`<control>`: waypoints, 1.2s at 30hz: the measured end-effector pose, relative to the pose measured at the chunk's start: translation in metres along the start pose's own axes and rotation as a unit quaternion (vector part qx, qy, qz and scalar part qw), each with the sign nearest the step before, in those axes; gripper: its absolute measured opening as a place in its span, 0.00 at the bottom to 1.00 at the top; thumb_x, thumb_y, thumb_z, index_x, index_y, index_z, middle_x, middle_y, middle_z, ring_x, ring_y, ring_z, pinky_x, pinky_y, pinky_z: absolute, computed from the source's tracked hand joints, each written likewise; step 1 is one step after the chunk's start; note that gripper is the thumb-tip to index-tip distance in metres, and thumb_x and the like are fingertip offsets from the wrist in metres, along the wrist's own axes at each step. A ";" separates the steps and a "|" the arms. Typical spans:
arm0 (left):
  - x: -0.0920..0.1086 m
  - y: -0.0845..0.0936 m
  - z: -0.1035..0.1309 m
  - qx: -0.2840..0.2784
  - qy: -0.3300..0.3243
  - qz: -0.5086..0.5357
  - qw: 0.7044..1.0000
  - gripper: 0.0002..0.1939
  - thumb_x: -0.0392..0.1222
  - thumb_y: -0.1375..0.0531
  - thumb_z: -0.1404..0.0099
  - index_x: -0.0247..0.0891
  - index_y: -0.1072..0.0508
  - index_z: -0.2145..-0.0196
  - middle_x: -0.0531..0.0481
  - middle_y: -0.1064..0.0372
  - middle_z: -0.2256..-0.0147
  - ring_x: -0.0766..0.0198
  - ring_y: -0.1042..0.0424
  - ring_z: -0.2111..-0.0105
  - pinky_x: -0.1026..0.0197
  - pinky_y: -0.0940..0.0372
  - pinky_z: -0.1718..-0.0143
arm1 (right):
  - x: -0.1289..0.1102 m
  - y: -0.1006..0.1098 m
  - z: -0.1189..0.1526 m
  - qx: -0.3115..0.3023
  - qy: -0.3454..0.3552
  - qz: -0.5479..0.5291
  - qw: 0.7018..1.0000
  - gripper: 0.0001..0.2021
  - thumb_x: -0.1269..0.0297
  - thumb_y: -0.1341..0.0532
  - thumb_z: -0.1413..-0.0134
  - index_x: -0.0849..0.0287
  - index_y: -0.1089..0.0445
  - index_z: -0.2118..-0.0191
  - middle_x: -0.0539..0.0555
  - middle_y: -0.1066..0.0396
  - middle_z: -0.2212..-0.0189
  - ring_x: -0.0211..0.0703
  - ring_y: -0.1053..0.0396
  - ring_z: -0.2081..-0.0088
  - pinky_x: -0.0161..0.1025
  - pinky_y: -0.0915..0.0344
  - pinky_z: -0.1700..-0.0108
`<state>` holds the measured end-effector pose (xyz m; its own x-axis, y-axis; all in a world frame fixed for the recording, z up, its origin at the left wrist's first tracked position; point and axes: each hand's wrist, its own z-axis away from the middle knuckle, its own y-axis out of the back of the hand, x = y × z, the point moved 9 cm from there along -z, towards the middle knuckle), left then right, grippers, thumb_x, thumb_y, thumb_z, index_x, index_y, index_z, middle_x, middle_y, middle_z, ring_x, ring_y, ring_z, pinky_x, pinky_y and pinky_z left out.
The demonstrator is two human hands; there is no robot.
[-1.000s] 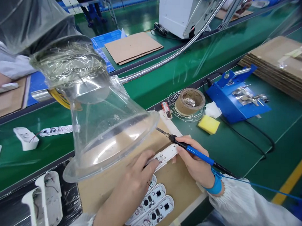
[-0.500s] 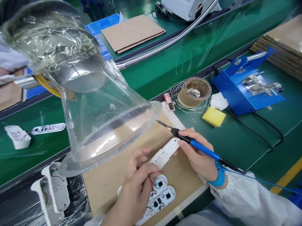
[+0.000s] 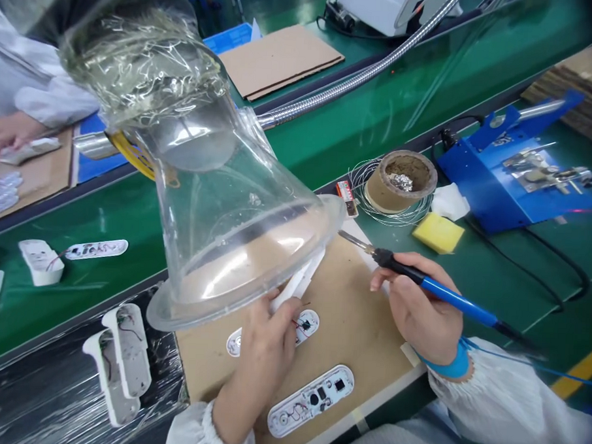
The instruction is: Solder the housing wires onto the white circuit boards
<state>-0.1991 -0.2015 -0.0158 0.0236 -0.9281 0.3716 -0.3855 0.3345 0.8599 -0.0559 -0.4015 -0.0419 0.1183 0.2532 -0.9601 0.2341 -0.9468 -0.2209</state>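
Observation:
A blue-handled soldering iron point(image 3: 435, 288) is gripped in my right hand point(image 3: 420, 303), its metal tip pointing up and left over the cardboard. My left hand point(image 3: 268, 338) is closed on a white plastic housing point(image 3: 301, 278), whose upper part shows partly through the rim of the clear fume hood point(image 3: 218, 212). Thin wires stick out near my left fingers. Under that hand lies a white oval panel with electronics point(image 3: 308, 322), its middle covered by the fingers. A second oval panel point(image 3: 312, 401) with black parts and red wires lies nearer to me on the cardboard mat point(image 3: 370, 330).
To the right are a yellow sponge point(image 3: 437, 233), a brown pot point(image 3: 400, 181) ringed by solder wire, and a blue stand point(image 3: 514, 172). White housings point(image 3: 123, 358) rest on black wrap at left. A co-worker's hand point(image 3: 13, 134) is across the bench.
My right hand and the iron have moved right, off the housing. My left hand has tilted the housing up toward the hood rim. The view has shifted slightly.

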 end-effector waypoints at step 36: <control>-0.033 -0.004 0.013 -0.039 0.104 0.034 0.993 0.13 0.30 0.41 0.30 0.46 0.22 0.55 0.40 0.29 0.44 0.43 0.26 0.42 0.41 0.21 0.52 | 0.002 -0.052 0.007 -0.214 -0.024 0.153 0.965 0.13 0.76 0.35 0.40 0.51 0.19 0.55 0.49 0.15 0.62 0.42 0.16 0.63 0.32 0.20 0.64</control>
<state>-0.2101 -0.1740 -0.0366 0.1924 -0.8521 0.4867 -0.3206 0.4142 0.8519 -0.0746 -0.3529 -0.0339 0.2028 -0.0432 -0.9783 0.5731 -0.8048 0.1543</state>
